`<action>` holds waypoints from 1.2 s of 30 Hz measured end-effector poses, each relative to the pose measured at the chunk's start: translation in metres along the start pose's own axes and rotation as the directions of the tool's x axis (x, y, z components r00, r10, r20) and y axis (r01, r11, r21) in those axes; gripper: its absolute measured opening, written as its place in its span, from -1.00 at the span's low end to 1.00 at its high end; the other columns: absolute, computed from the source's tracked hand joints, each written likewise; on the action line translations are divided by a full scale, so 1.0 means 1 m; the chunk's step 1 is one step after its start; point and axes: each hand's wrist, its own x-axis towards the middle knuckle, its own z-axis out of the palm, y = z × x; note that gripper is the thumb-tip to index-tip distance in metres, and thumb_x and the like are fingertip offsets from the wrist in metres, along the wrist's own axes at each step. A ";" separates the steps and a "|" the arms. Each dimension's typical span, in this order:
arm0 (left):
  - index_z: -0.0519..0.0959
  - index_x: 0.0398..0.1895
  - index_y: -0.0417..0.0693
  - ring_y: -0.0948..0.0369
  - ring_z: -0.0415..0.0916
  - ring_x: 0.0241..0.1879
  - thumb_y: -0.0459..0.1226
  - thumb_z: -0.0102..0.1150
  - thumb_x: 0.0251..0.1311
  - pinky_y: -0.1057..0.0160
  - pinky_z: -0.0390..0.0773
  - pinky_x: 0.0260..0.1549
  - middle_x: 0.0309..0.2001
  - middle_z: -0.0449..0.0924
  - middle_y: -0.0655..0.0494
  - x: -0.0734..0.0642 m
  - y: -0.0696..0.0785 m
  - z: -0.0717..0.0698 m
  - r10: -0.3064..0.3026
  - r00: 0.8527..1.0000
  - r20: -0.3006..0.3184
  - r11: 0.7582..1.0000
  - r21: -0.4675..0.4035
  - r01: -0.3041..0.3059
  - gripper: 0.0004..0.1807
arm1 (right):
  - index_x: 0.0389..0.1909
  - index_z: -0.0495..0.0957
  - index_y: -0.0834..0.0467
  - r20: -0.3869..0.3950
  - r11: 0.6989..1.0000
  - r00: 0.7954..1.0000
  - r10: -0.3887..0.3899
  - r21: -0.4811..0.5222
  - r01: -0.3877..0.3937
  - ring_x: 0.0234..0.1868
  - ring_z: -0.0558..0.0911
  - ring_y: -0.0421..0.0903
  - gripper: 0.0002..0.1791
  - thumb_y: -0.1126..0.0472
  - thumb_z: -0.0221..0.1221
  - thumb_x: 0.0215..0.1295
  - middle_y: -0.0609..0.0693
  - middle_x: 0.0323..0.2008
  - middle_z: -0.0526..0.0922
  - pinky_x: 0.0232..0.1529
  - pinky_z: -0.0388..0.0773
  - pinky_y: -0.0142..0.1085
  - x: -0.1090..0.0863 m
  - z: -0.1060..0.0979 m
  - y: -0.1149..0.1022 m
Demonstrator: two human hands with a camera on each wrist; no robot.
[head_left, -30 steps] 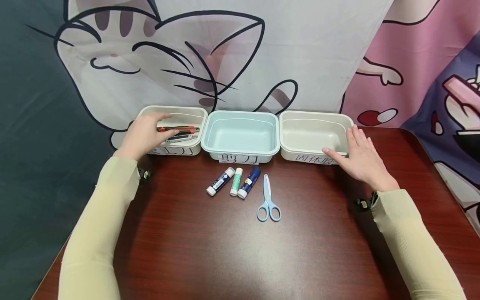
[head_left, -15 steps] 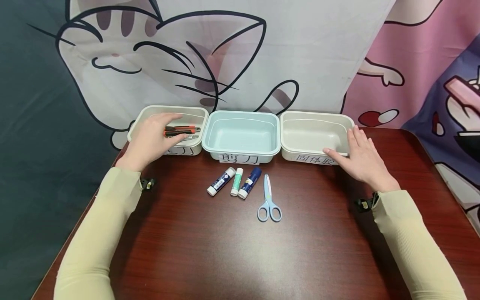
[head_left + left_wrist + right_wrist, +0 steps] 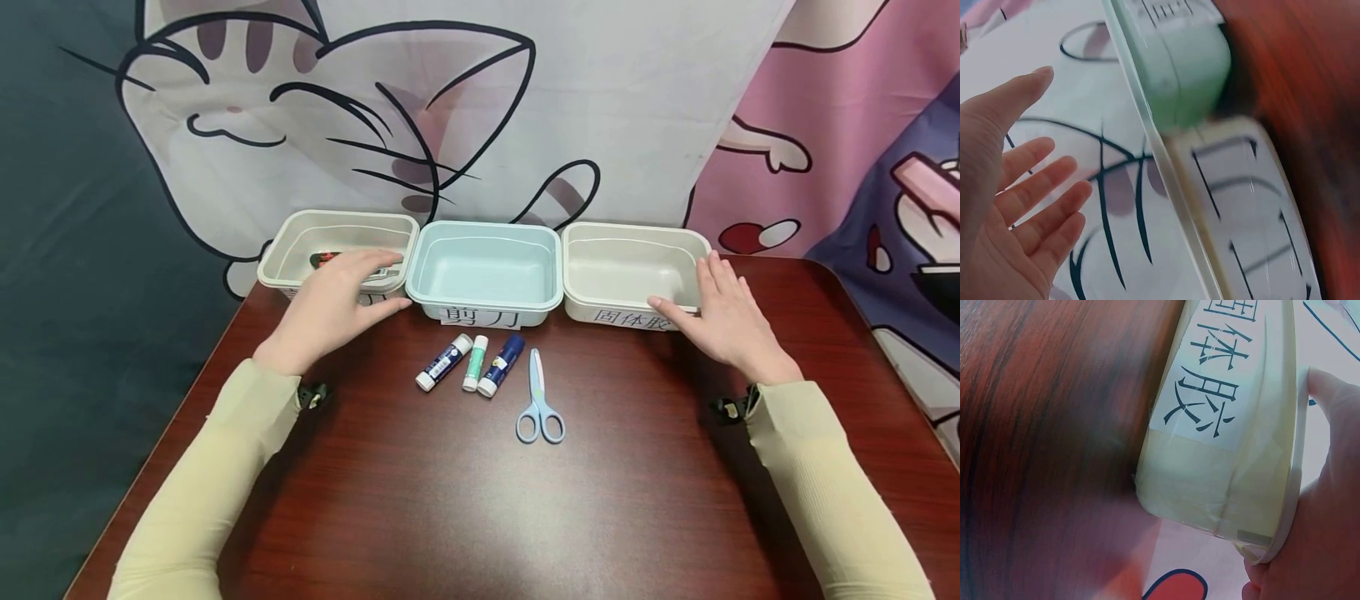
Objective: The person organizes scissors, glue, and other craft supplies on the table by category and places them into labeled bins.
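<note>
My left hand (image 3: 337,304) hovers over the front right part of the left cream bin (image 3: 281,258), its fingers extended and holding nothing. Inside that bin, a red-and-black utility knife (image 3: 321,260) and a grey one (image 3: 384,273) show partly behind the fingers. In the left wrist view, the spread fingers stand apart from the bin's rim. My right hand (image 3: 726,321) rests at the right end of the right cream bin (image 3: 637,315), thumb at the front rim and fingers straight along the side. The right wrist view shows its labelled front (image 3: 1210,394).
Between the cream bins stands a light blue bin (image 3: 483,265) with a paper label. In front of it lie a dark blue-and-white glue stick (image 3: 444,363), a small green one (image 3: 475,364), a blue one (image 3: 501,367) and light blue scissors (image 3: 539,400). A printed curtain hangs behind.
My left hand has moved right and toward me from above the left bin's middle, and the red-and-black utility knives there are now mostly covered by it. My right hand stays in place.
</note>
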 end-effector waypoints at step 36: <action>0.49 0.34 -0.17 0.17 0.46 0.23 0.14 0.45 0.14 0.20 0.39 0.26 0.23 0.55 0.03 -0.034 0.141 0.086 0.138 0.963 0.230 0.953 -0.295 -0.066 -0.18 | 0.54 -0.17 0.50 -0.008 1.000 1.000 -0.005 0.006 0.005 0.57 -0.31 0.25 0.18 -0.41 -0.03 0.42 0.46 0.54 -0.26 0.47 -0.39 0.19 0.001 0.003 0.004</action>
